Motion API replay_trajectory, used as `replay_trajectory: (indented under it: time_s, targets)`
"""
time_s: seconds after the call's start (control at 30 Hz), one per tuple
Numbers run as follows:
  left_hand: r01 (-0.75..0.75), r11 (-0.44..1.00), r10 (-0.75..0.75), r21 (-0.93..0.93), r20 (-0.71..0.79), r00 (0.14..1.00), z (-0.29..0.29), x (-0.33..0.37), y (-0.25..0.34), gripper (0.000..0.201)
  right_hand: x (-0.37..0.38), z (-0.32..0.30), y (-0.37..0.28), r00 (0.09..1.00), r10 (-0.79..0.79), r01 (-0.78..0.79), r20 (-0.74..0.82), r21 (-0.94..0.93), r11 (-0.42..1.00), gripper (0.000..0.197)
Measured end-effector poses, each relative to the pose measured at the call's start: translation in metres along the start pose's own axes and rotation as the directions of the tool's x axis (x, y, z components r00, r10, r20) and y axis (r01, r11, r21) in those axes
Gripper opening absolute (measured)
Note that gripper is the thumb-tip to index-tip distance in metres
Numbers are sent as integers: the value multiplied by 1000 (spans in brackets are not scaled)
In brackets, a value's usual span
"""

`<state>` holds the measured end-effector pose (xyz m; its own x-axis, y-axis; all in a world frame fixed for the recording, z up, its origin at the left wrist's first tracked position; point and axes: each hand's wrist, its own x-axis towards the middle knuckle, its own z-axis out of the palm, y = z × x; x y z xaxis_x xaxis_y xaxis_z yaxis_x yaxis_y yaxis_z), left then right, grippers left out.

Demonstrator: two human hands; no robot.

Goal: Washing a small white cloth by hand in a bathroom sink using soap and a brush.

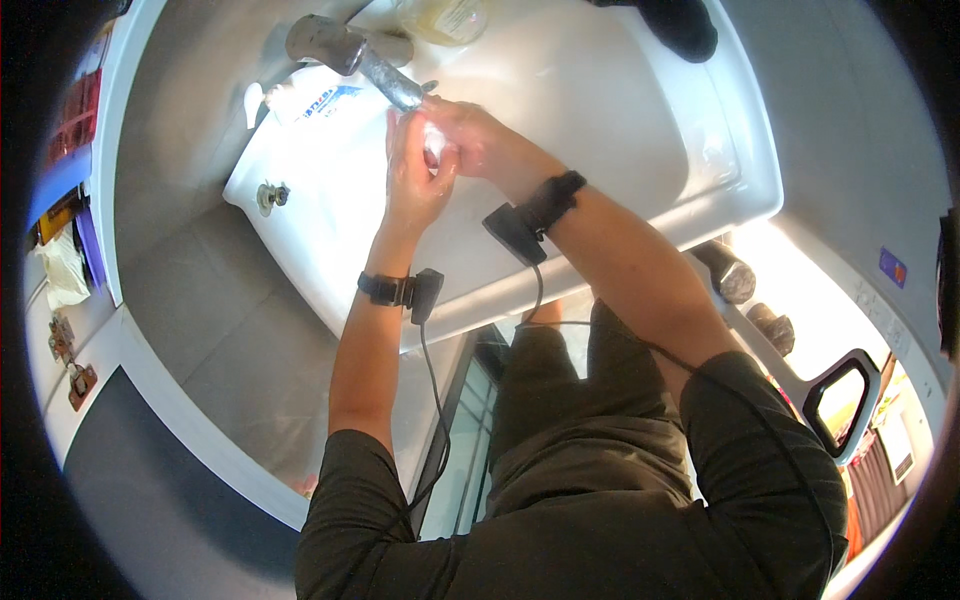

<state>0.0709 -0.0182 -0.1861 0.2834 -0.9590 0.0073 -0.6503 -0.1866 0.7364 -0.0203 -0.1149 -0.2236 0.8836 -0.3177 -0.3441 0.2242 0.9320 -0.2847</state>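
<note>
Person (580, 520) in a dark tee was at a white ceramic washbasin (760, 190), both hands close together by the outlet end of a metal tap (395, 82). L hand (415, 190) had its fingers partly curled, pointing toward the spout; R hand (470, 140) was bent in from the other side to meet it. Betw. them, over the basin, was a small white patch (434, 138), too glary to tell lather fr. soap bar, so I couldn't tell if either hand really gripped anything. R fingertips were right by the spout tip, contact unclear. Each wrist had a blk strap (550, 203) w/ a blk box (515, 236) & cable (437, 375). L of the tap, a white pkg w/ blue print (325, 100) lay nr the basin's corner; beyond the tap, a pale-yellow bottle (440, 18), partly cut off. Round metal fitting (270, 197) by the basin's L edge.
</note>
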Motion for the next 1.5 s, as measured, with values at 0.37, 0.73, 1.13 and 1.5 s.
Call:
replay_trajectory:
  time_s: [0.37, 0.73, 1.13, 1.5]
  targets:
    - [-260, 948, 271, 182, -32, 962, 15, 12, -21, 51, 13, 5, 3, 942, 26, 19, -334, 130, 991, 50]
    - [6, 988, -35, -156, -183, 983, 53, 34, -1, 16, -3, -20, -3, 979, 41, 37, -200, 372, 928, 58]
    - [522, 441, -341, -730, 402, 850, 40, 50, -37, 30, -22, -15, -3, 946, 49, 65, -322, 333, 941, 53]
    - [2, 946, -54, -325, -151, 987, 57, 28, -38, 30, -19, -1, 3, 975, 5, 27, -222, 140, 990, 56]
